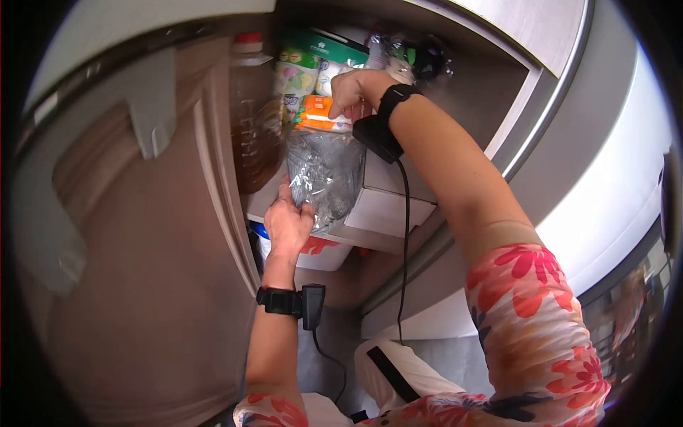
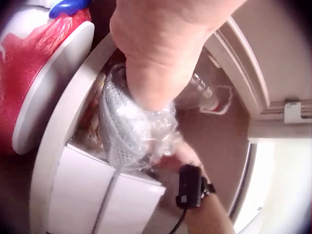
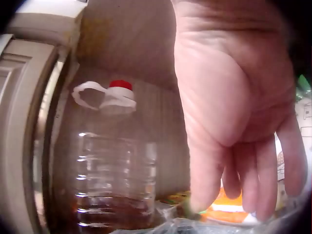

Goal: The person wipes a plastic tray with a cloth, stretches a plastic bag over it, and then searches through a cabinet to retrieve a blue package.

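In the cabinet, a grey clear-plastic bag [image 1: 324, 174] stands at the front of a shelf. My left hand [image 1: 288, 222] rests against its lower left side, fingers pointing up along it; in the left wrist view the hand [image 2: 156, 53] covers part of the bag [image 2: 124, 126]. Above and behind the bag, my right hand [image 1: 356, 91] reaches down at an orange and white packet [image 1: 313, 112]. The right wrist view shows this hand [image 3: 236, 112] with fingers extended downward, the fingertips in front of the packet [image 3: 224, 207]. Whether they touch it, I cannot tell.
Left of the bag stands a large bottle [image 1: 252, 121] with a red cap. White boxes [image 1: 391, 211] are to the right. Green packages [image 1: 327, 48] lie at the back, and a white and red container [image 1: 324, 255] sits below the shelf. A cabinet door [image 1: 142, 235] is at left.
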The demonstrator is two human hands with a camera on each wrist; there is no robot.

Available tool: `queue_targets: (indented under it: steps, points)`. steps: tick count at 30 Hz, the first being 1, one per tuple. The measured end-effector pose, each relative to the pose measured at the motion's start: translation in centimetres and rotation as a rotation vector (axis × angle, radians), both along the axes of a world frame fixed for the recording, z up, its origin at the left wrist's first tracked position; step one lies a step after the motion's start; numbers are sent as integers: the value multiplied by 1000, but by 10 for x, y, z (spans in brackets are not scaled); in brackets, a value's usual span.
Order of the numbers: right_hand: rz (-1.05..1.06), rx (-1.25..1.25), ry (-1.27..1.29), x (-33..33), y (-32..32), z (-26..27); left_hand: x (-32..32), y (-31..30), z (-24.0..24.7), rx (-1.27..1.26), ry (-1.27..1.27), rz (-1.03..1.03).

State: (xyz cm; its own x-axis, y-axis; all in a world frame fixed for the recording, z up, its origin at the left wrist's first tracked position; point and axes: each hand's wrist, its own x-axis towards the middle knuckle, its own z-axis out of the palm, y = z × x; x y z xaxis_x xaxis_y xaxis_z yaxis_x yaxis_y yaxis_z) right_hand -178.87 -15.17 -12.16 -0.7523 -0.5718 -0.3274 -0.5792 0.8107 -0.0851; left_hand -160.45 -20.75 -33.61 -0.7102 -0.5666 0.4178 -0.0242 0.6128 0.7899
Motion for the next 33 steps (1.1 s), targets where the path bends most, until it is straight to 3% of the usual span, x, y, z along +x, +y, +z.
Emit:
queue_targets:
  steps: [1,3,5,7,9,11,15,17,19,20,25,32,33]
  points:
    - [-10,38,127,-9,2,1,0,-1,2,-68,-7,-24]
    - [-119,45,81,-21,4,7,0,-3,10,-85,-63,-69]
    - [147,-108,436,-28,14,13,-1,-1,11,-164,-201,-78]
    - [72,-142,401,-41,16,19,2,3,12,-188,-128,-72]
    - [63,-91,659,-63,19,18,-3,1,8,-150,-121,-64]
    - [-12,-123,571,-40,28,34,-1,0,20,-106,-131,-49]
    - [63,-131,768,-54,22,30,-6,-15,25,69,87,35]
    - [3,-154,746,-47,16,36,-12,-24,10,7,206,56]
    - [-40,-200,713,-53,2,44,-8,-30,2,-69,83,48]
    - [-17,-182,712,-61,-4,48,-11,-35,-12,-223,83,116]
    - [64,-218,757,-93,-18,50,-7,-23,-10,-276,31,205]
    - [8,-262,560,-150,-25,23,-5,-20,-2,-348,96,245]
    - [-77,-247,616,-131,-26,21,-3,-19,1,-337,95,230]
